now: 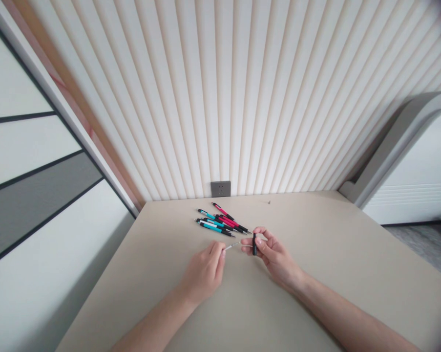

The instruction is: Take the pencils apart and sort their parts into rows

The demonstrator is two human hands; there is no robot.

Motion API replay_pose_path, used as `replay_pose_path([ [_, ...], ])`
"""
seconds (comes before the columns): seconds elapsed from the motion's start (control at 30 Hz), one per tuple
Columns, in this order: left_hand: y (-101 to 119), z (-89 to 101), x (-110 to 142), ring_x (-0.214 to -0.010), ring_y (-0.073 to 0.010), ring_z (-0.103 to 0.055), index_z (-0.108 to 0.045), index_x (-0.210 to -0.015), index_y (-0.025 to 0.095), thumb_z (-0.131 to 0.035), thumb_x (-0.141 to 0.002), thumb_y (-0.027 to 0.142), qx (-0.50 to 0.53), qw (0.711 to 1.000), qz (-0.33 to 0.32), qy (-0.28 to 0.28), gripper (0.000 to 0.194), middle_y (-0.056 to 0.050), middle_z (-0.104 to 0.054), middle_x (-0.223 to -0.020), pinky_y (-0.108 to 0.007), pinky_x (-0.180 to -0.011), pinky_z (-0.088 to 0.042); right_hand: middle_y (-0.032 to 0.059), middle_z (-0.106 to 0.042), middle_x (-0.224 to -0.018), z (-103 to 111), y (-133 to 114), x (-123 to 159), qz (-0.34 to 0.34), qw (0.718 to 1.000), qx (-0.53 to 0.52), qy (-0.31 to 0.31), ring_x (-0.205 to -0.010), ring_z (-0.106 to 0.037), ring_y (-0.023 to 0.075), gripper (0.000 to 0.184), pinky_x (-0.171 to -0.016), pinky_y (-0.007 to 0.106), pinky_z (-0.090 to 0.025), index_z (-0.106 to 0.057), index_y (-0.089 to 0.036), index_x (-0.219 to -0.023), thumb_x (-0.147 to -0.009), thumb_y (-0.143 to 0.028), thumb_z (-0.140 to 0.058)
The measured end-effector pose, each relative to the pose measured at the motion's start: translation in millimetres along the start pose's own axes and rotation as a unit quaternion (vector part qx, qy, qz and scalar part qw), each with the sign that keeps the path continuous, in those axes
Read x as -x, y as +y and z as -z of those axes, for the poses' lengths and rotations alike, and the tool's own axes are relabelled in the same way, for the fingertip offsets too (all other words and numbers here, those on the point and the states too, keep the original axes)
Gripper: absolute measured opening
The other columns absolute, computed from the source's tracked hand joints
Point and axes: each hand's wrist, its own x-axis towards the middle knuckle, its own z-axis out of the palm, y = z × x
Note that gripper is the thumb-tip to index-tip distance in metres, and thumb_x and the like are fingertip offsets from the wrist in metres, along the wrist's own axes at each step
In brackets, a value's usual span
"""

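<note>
We hold a slim pen refill (232, 245) in our curled left hand (205, 269) and pinch a black pen grip (254, 245) with our right hand (275, 254), above the beige tabletop (326, 234). Beyond lie teal and red pens (216, 228), then a fluted wall (227, 98).

Ribbed off-white wall (225, 98) behind beige table (352, 244); dk grey socket (220, 188) low, approx ctr; white/grey panelled unit (40, 195) on L; pale curved furniture (418, 166) on R; grey floor (425, 242) beyond; soft light.

Bright, diffuse light; soft shadow left of the table (333, 244); wide-angle stretching; right corners dark, blurred
</note>
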Motion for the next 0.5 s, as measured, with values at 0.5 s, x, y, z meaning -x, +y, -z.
replay_pose_path([
  [0.5, 13, -9.1, 6, -0.072, -0.0173, -0.068, -0.056, -0.106, 0.019, -0.049, -0.098, 0.033, 0.125, 0.991, 0.007, 0.043, 0.017, -0.004, -0.071, -0.089, -0.026, -0.061, -0.051, 0.0077, -0.073, -0.111, -10, 10, 8, -0.015, 0.998, 0.02, -0.053, -0.104, -0.066, 0.0238, 0.035, -0.098, 0.044, -0.043, -0.044, -0.026, -0.093, -0.084, -0.046, -0.072],
])
